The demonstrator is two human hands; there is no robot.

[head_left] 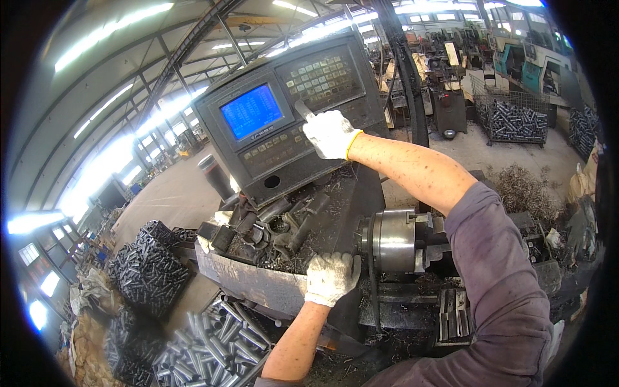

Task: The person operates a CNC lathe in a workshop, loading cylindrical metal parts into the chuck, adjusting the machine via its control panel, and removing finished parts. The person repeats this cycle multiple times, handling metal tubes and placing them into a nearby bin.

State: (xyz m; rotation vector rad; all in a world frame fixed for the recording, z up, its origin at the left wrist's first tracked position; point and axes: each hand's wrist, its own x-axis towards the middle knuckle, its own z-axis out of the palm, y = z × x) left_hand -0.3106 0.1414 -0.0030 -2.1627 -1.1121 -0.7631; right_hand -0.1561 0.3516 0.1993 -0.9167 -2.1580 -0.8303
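My right hand (pixel 332 134), in a white glove, is raised in front of the control panel (pixel 309 151) of a lathe. Its fingers are mostly curled, and a short grey piece (pixel 302 109) juts from it toward the panel. Whether that is a held part or a soiled fingertip I cannot make out. Left of it glows a blue screen (pixel 251 111); rows of keys (pixel 316 77) lie above. My left hand (pixel 333 278), also gloved, rests with fingers stretched on the machine's front edge, left of the round metal chuck (pixel 394 241). It holds nothing visible.
Dark loose metal parts (pixel 271 226) and shavings lie on the machine top below the panel. Cut metal tubes (pixel 213 345) fill a bin at lower left, with heaped tubes (pixel 151 267) behind. A wire cage (pixel 516 119) of tubes stands far right. A dark post (pixel 406 71) rises beside the panel.
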